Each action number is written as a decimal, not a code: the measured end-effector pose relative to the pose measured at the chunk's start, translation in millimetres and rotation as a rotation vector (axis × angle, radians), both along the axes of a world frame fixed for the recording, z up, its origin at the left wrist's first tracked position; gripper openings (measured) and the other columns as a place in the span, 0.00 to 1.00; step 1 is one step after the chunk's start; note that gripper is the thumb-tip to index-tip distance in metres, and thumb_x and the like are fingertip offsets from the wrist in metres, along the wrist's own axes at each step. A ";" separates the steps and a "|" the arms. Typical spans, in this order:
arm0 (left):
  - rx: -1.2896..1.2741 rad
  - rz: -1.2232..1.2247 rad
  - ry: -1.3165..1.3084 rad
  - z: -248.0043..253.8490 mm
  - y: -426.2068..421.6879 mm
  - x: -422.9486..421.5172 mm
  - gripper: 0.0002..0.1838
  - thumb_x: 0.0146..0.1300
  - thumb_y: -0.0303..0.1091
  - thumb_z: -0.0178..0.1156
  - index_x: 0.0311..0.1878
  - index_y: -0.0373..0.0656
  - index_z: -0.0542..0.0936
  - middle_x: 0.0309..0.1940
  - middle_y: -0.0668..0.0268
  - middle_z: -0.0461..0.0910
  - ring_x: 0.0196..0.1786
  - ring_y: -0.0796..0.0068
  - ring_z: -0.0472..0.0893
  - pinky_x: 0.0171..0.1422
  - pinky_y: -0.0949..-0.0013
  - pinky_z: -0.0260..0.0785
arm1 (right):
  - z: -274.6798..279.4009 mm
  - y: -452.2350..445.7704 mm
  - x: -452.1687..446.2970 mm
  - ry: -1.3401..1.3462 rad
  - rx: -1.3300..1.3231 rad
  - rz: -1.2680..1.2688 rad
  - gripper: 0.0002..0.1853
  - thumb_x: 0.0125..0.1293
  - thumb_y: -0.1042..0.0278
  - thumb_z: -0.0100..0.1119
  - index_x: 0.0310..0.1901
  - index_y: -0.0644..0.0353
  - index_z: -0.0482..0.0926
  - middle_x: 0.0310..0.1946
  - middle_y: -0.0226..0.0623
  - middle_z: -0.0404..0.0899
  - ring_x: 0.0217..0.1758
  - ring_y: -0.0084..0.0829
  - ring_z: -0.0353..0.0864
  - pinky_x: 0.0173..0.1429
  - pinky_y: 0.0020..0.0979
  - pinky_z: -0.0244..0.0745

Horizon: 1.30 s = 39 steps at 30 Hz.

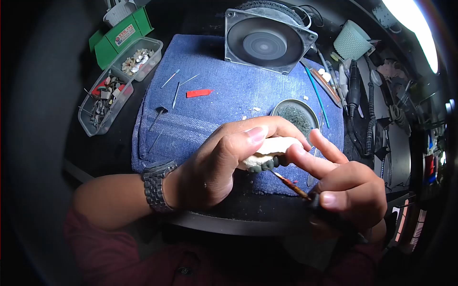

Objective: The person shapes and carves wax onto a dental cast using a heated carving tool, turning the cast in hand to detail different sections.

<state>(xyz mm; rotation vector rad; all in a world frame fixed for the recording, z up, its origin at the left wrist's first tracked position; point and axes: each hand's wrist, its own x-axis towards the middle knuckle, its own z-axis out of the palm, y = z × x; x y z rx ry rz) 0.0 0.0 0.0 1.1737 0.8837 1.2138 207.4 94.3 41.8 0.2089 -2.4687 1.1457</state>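
My left hand (219, 162) is closed around a cream plaster dental cast (276, 145), its thumb on top. Along the near edge of the cast runs a row of dark grey-green wax teeth (270, 165). In my right hand (353, 190) is a waxing pen (298, 188) with a dark handle and a stained, thin metal shank. The pen's tip points up and left and reaches the wax teeth or stops just short; I cannot tell which. My right index fingertip rests against the right end of the cast. Behind the hands lies a round tin (295, 114) of dark green wax shavings.
A blue towel (214, 105) covers the bench under the hands. On it lie a red strip (199, 93) and several small burs. A square fan (267, 43) stands at the back. Left is a clear divided box (107, 102); right, a corded handpiece (354, 88) and several tools.
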 end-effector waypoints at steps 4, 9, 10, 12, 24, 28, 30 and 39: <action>-0.012 0.022 0.043 5.5 -0.6 0.0 0.43 0.60 0.63 0.33 0.53 0.29 0.75 0.46 0.57 0.79 0.51 0.71 0.75 0.58 0.72 0.63 | -12.8 5.0 -3.7 0.367 -0.021 -0.232 0.21 0.65 0.64 0.62 0.51 0.59 0.63 0.33 0.38 0.70 0.43 0.45 0.82 0.57 0.51 0.71; -0.042 0.041 0.056 8.9 -1.0 1.1 0.43 0.59 0.64 0.31 0.52 0.30 0.76 0.44 0.58 0.80 0.48 0.73 0.76 0.56 0.73 0.64 | -3.4 11.4 -13.3 0.084 0.100 -0.767 0.05 0.56 0.79 0.62 0.30 0.66 0.74 0.20 0.32 0.73 0.23 0.18 0.72 0.27 0.21 0.64; -0.045 0.036 0.043 6.5 -0.7 0.4 0.44 0.59 0.64 0.31 0.52 0.30 0.76 0.43 0.58 0.80 0.48 0.73 0.77 0.55 0.72 0.65 | -2.0 11.4 -14.6 -0.016 0.114 -0.771 0.06 0.56 0.78 0.63 0.28 0.65 0.74 0.17 0.31 0.71 0.19 0.17 0.70 0.25 0.21 0.62; -0.072 0.042 0.009 5.3 -0.9 1.3 0.44 0.59 0.64 0.30 0.52 0.30 0.77 0.43 0.57 0.80 0.46 0.72 0.77 0.54 0.72 0.66 | -6.6 12.8 -16.4 -0.084 0.158 -0.741 0.09 0.57 0.77 0.62 0.25 0.63 0.71 0.11 0.30 0.65 0.14 0.15 0.65 0.20 0.23 0.56; -0.176 0.022 -0.035 8.0 -3.5 2.2 0.43 0.61 0.62 0.27 0.53 0.31 0.77 0.39 0.54 0.82 0.42 0.70 0.80 0.47 0.71 0.70 | -4.0 11.4 -11.8 -0.016 0.066 -0.749 0.07 0.61 0.74 0.55 0.27 0.65 0.70 0.19 0.30 0.69 0.18 0.16 0.66 0.22 0.21 0.58; -0.231 0.036 -0.045 6.5 -3.9 2.4 0.44 0.62 0.63 0.27 0.52 0.31 0.78 0.40 0.54 0.82 0.42 0.69 0.81 0.46 0.71 0.71 | -4.9 -0.2 -10.3 0.272 -0.215 -0.641 0.21 0.67 0.55 0.58 0.46 0.67 0.69 0.27 0.39 0.74 0.27 0.26 0.76 0.32 0.25 0.72; -0.256 0.030 -0.057 4.9 -3.8 2.4 0.43 0.63 0.63 0.27 0.51 0.31 0.78 0.40 0.54 0.82 0.41 0.69 0.81 0.45 0.71 0.71 | -7.9 -1.7 -8.4 0.249 -0.253 -0.519 0.22 0.65 0.55 0.62 0.48 0.65 0.69 0.30 0.39 0.74 0.32 0.29 0.79 0.38 0.28 0.75; -0.240 -0.007 -0.026 -4.2 -7.0 -1.1 0.37 0.66 0.57 0.29 0.45 0.33 0.79 0.34 0.58 0.82 0.36 0.72 0.79 0.41 0.72 0.70 | -5.3 9.0 -7.7 0.135 -0.105 -0.040 0.17 0.60 0.70 0.66 0.47 0.62 0.70 0.31 0.37 0.70 0.48 0.49 0.83 0.62 0.54 0.70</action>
